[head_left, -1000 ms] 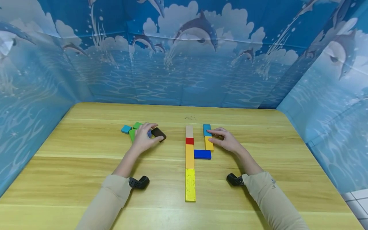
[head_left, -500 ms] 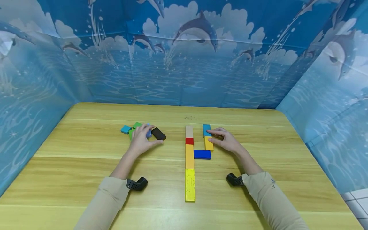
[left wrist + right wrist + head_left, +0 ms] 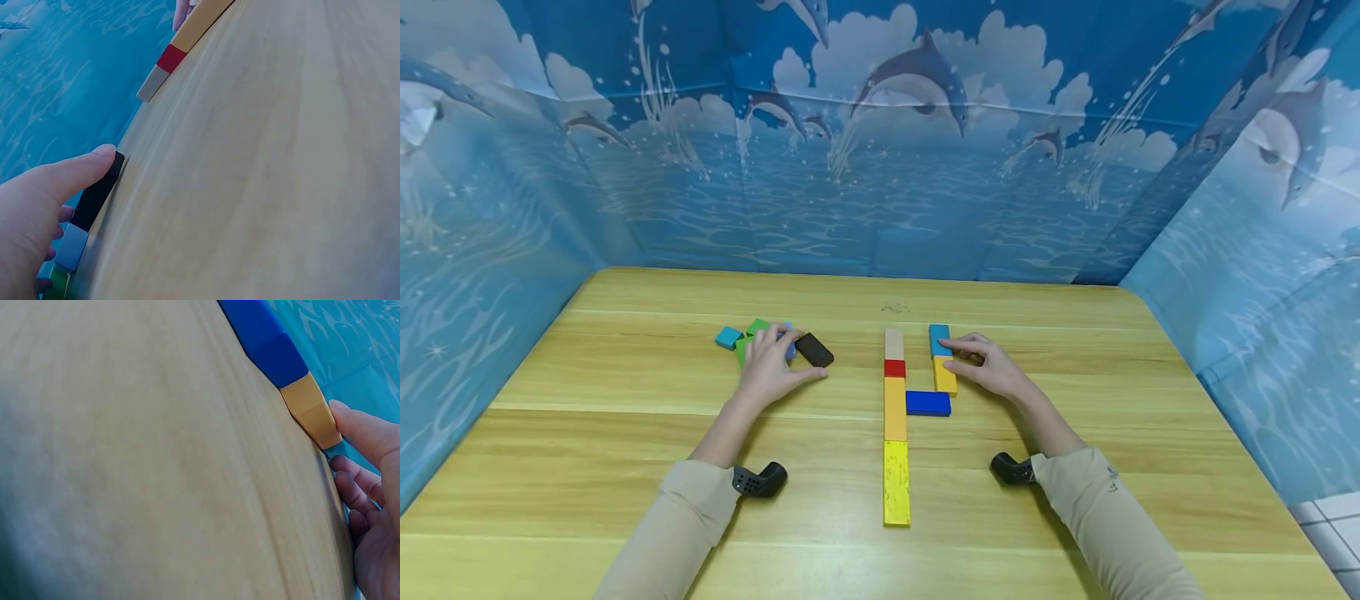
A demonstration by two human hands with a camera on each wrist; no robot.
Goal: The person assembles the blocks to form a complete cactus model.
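Note:
My left hand [image 3: 767, 367] is spread above a loose group of blocks at the left. Its thumb points past the near end of a dark brown block [image 3: 814, 350], and its index fingertip is at that block's left corner. Below the fingers lie a periwinkle block [image 3: 72, 247] and green blocks [image 3: 757, 327], partly hidden. My right hand [image 3: 992, 367] is beside a short column, with its index fingertip at the light blue block [image 3: 938, 337] and its thumb at the orange-yellow block [image 3: 310, 411]. A dark blue block [image 3: 928, 403] lies crosswise just below that column.
A straight row runs toward me: beige block [image 3: 893, 342], red block [image 3: 894, 367], orange block [image 3: 895, 408] and long yellow block [image 3: 896, 483]. Another small blue block [image 3: 729, 337] sits at the far left of the loose group. A dolphin-print curtain [image 3: 880, 183] encloses the wooden table [image 3: 1075, 533].
My left hand has drawn back slightly left and nearer me; its thumb has come away from the dark brown block, and more of the periwinkle block shows. The right hand has stayed put.

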